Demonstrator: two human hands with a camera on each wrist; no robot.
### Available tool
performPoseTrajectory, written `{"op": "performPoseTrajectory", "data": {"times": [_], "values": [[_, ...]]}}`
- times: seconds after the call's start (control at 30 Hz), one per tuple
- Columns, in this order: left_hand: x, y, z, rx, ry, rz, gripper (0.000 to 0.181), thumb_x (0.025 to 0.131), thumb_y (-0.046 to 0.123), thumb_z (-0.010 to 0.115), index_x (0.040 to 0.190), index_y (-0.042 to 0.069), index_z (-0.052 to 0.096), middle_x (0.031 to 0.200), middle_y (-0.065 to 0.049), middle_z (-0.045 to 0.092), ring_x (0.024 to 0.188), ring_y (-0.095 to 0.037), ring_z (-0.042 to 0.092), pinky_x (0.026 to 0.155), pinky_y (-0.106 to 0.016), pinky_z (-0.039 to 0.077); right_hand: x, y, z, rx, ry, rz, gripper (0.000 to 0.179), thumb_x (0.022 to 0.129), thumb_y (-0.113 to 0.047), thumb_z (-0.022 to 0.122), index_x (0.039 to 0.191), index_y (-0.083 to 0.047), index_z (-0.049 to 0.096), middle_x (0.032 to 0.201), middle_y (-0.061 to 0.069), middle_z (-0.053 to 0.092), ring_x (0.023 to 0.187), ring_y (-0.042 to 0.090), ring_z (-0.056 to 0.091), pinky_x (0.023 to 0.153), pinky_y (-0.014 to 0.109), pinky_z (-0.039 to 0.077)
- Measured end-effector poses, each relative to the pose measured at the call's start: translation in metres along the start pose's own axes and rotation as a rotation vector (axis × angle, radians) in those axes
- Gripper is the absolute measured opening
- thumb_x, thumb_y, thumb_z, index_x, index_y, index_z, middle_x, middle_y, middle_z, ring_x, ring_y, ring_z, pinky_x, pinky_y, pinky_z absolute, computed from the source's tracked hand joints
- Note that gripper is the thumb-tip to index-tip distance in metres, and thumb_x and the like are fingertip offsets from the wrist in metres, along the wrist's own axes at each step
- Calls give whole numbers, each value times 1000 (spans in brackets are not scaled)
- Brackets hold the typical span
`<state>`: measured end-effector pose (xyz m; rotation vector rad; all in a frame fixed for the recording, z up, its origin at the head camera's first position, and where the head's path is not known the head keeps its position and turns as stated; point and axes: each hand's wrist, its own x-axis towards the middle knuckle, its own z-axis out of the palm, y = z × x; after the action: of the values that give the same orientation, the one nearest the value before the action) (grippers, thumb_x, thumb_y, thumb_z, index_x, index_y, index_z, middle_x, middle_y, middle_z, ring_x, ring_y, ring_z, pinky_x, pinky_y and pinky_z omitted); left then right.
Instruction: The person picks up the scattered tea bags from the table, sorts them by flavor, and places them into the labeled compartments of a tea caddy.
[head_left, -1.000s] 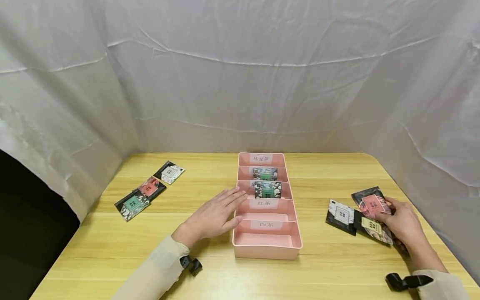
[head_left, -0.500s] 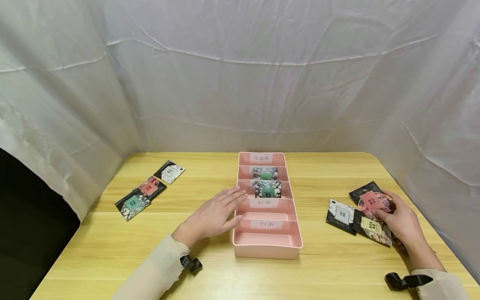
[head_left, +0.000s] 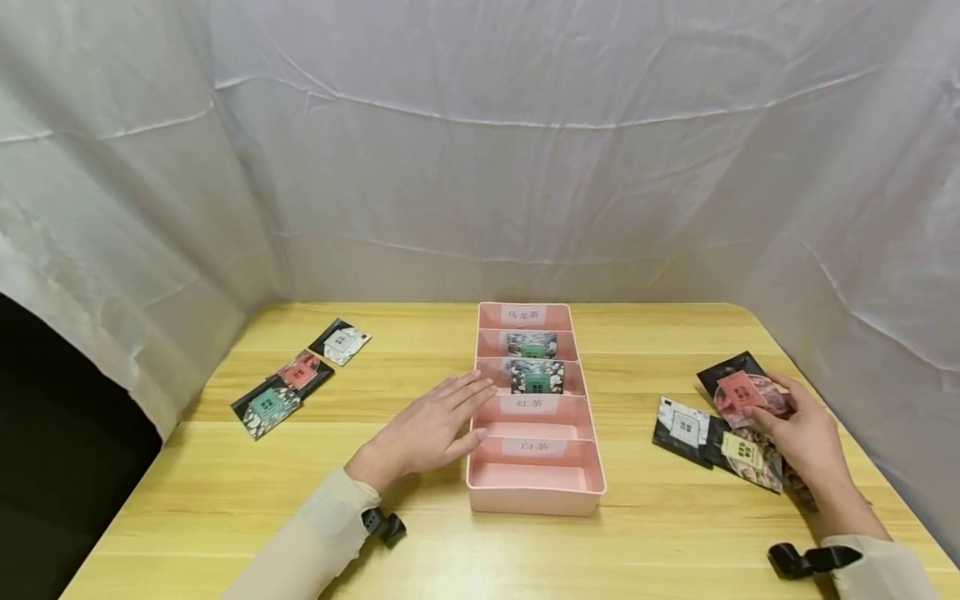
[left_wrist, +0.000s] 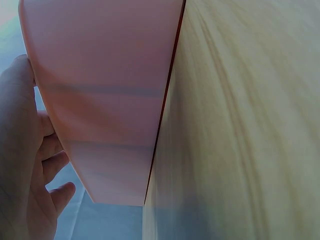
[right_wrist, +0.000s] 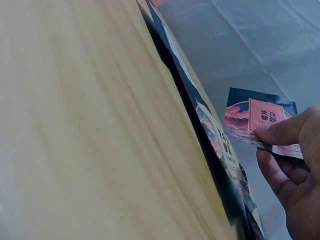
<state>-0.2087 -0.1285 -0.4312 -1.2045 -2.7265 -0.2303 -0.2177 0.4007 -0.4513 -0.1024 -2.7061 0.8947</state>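
Observation:
In the head view my right hand (head_left: 806, 433) pinches a black tea sachet with a red label (head_left: 741, 392) between thumb and fingers. The right wrist view shows that red-labelled sachet (right_wrist: 260, 117) raised off the table. Below it lie a yellow-labelled sachet (head_left: 744, 454) and a white-labelled sachet (head_left: 682, 429), overlapping. My left hand (head_left: 423, 429) rests with extended fingers on the left rim of a pink divided box (head_left: 536, 502). In the left wrist view its fingertips touch the rim of the box (left_wrist: 105, 110). Green-labelled sachets (head_left: 536, 379) stand in two of the box's middle compartments.
On the left of the wooden table (head_left: 300, 508) lie a green-labelled sachet (head_left: 266, 407), a red-labelled sachet (head_left: 302, 372) and a white-labelled sachet (head_left: 340, 342). Paper labels with characters mark the box compartments. A pale cloth curtain (head_left: 480, 167) hangs behind.
My right hand has lifted the red-labelled sachet slightly up and away from the yellow-labelled one. The left hand stays in place on the box rim.

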Motion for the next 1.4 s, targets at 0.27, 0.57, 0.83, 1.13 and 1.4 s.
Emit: {"op": "performPoseTrajectory", "data": {"times": [0.27,0.57,0.83,1.13,1.4], "values": [[1,-1,0,-2,-1,4,65,104,48,28,154,8,29,159,-10,27,148,-22,15,120,-37,13,0,-9,-2,6,9,-12,55,92,-18,69,140,-1,49,95,21,65,65,-4,51,47,21,46],[2,0,-1,-5,-3,0,65,103,49,28,154,8,28,159,-10,28,148,-21,15,120,-37,13,3,-20,-3,-11,42,-14,47,95,-24,66,132,4,55,102,19,67,77,-7,53,56,13,45],[1,1,-1,-7,-8,-5,65,103,48,30,154,8,29,159,-10,28,148,-22,16,120,-36,13,6,-37,-5,-30,49,-31,49,97,-30,62,131,5,56,108,25,68,86,9,60,61,19,46],[1,1,-2,1,-17,-7,65,103,48,30,154,8,29,159,-10,27,148,-22,17,120,-36,13,10,-58,-5,101,37,-99,44,97,-24,64,133,0,57,104,17,70,76,-21,49,57,8,47],[1,1,-2,0,-10,0,64,103,47,31,154,7,30,158,-11,29,148,-23,17,120,-35,13,10,-78,0,115,48,-210,39,97,-13,62,133,0,56,101,23,68,70,-11,56,49,16,46]]}}
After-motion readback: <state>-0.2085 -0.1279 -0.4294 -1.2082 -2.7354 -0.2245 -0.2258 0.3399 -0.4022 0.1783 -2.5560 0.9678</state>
